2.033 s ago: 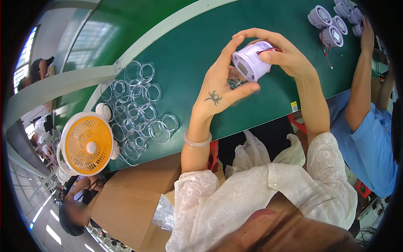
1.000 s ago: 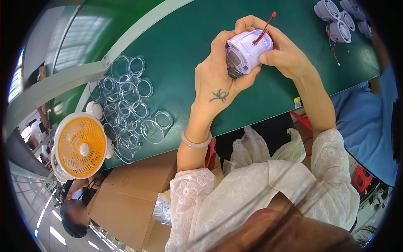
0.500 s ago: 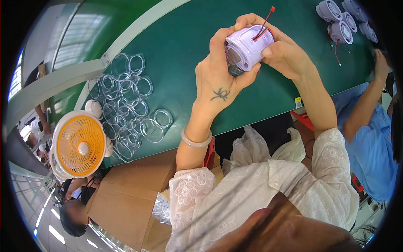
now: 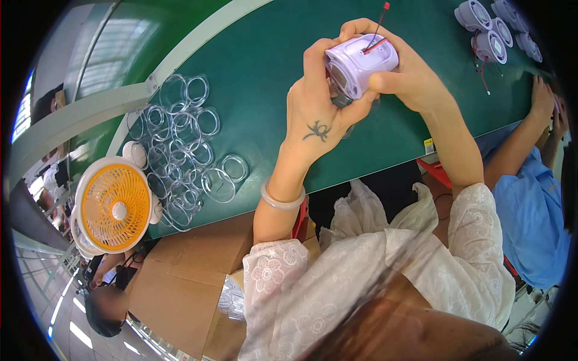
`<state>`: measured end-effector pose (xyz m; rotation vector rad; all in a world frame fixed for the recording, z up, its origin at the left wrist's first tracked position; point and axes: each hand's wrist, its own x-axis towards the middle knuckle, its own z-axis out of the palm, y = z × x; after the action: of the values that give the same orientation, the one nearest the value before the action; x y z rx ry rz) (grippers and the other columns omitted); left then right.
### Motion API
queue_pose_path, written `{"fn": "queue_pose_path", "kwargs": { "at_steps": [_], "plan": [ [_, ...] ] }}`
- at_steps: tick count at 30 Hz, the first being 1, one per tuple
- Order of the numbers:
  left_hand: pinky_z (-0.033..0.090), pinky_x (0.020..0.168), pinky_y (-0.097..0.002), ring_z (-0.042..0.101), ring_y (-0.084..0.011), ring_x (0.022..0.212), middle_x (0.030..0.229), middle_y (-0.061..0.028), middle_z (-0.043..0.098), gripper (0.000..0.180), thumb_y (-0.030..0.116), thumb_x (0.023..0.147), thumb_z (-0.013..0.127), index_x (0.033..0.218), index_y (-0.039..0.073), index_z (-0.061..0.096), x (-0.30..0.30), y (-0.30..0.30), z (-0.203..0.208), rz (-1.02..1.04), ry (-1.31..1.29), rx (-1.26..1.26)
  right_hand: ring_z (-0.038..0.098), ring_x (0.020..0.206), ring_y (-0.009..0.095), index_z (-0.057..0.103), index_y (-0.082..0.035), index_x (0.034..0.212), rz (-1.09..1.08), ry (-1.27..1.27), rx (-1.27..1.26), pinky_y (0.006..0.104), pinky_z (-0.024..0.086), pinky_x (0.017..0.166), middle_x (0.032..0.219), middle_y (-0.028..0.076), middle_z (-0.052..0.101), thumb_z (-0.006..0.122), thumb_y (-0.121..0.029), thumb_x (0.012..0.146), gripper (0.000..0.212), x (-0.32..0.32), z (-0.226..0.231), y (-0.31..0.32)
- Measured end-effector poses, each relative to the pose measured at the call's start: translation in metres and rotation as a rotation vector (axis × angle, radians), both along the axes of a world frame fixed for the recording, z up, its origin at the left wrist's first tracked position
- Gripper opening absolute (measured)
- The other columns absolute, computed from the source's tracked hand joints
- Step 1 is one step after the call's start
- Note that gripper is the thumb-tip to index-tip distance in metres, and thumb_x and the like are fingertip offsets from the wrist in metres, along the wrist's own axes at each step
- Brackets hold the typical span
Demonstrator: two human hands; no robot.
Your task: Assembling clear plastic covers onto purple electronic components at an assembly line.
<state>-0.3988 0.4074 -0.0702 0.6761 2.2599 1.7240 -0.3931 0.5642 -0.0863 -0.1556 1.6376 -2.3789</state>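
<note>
Left hand (image 4: 319, 99) and right hand (image 4: 418, 84) clasp a lilac cylindrical plastic housing (image 4: 355, 67) between them, red-and-black wires (image 4: 376, 45) already out; its front's fit seems unclear. Transparent plastic rings (image 4: 180, 157) lie loose, leftward.

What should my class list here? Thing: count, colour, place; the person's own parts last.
Table: one, green, centre
Housing: one, lilac, held above it
Wires: count unclear, red and black, from that housing
Other housings: about six, lilac, table's right
Rings: many, clear, mostly table's left
Fan: one, white and orange, left
Carton: one, brown, lower left
Label: one, yellow-white, table's near edge
Co-worker: one, blue top, right
Other people: several, mixed clothing, left
Blouse: one, white, lower centre
Left hand: one, dark tattoo, housing's left
Right hand: one, bare, housing's right
</note>
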Motion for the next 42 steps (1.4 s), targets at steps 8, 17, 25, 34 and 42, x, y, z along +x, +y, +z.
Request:
{"fn": "queue_pose_path", "kwargs": {
  "at_steps": [8, 17, 25, 34, 42],
  "plan": [
    [0.049, 0.064, -0.0293, 0.060, -0.0226, 0.076, 0.084, -0.0164, 0.057, 0.055, 0.024, 0.072, 0.062, 0.109, 0.000, 0.029, -0.003, -0.002, -0.008, -0.035, -0.170, 0.261, 0.057, 0.079, 0.013, 0.029, 0.006, 0.117, 0.119, -0.094, -0.145, 0.0199, 0.050, 0.051, 0.103, 0.012, 0.048, 0.063, -0.027, 0.065, 0.070, 0.001, 0.018, 0.004],
    [0.048, 0.065, -0.0285, 0.059, -0.0222, 0.078, 0.088, -0.0174, 0.056, 0.062, 0.026, 0.068, 0.066, 0.109, 0.000, 0.028, 0.000, 0.000, -0.007, 0.034, -0.061, 0.205, 0.047, 0.099, 0.022, 0.040, -0.002, 0.110, -0.484, 0.734, 0.629, 0.0302, 0.042, 0.079, 0.111, 0.016, 0.040, 0.069, -0.027, 0.065, 0.059, 0.002, 0.018, -0.002],
    [0.048, 0.065, -0.0280, 0.059, -0.0232, 0.078, 0.088, -0.0166, 0.055, 0.069, 0.029, 0.062, 0.072, 0.108, 0.000, 0.030, -0.001, -0.006, -0.010, 0.190, 0.277, 0.162, 0.050, 0.086, 0.028, 0.057, -0.004, 0.084, -0.412, 1.079, 0.742, 0.0326, 0.043, 0.069, 0.091, 0.011, 0.047, 0.067, -0.006, 0.063, 0.024, 0.007, 0.014, -0.006],
    [0.048, 0.061, -0.0258, 0.060, -0.0201, 0.074, 0.085, -0.0133, 0.056, 0.066, 0.023, 0.059, 0.074, 0.106, 0.000, 0.034, 0.001, -0.007, -0.007, 0.250, 0.282, 0.084, 0.048, 0.083, 0.026, 0.059, -0.006, 0.087, -0.392, 1.052, 0.727, 0.0311, 0.041, 0.067, 0.087, 0.009, 0.046, 0.064, -0.005, 0.065, 0.023, 0.005, 0.013, -0.010],
    [0.045, 0.070, -0.0259, 0.054, -0.0179, 0.083, 0.094, -0.0139, 0.052, 0.070, 0.031, 0.065, 0.070, 0.110, -0.002, 0.029, 0.003, -0.009, -0.005, 0.226, 0.172, 0.025, 0.049, 0.079, 0.026, 0.057, -0.004, 0.085, -0.385, 1.077, 0.789, 0.0298, 0.040, 0.062, 0.080, 0.008, 0.047, 0.065, -0.006, 0.065, 0.022, 0.003, 0.015, -0.008]
  ]
}}
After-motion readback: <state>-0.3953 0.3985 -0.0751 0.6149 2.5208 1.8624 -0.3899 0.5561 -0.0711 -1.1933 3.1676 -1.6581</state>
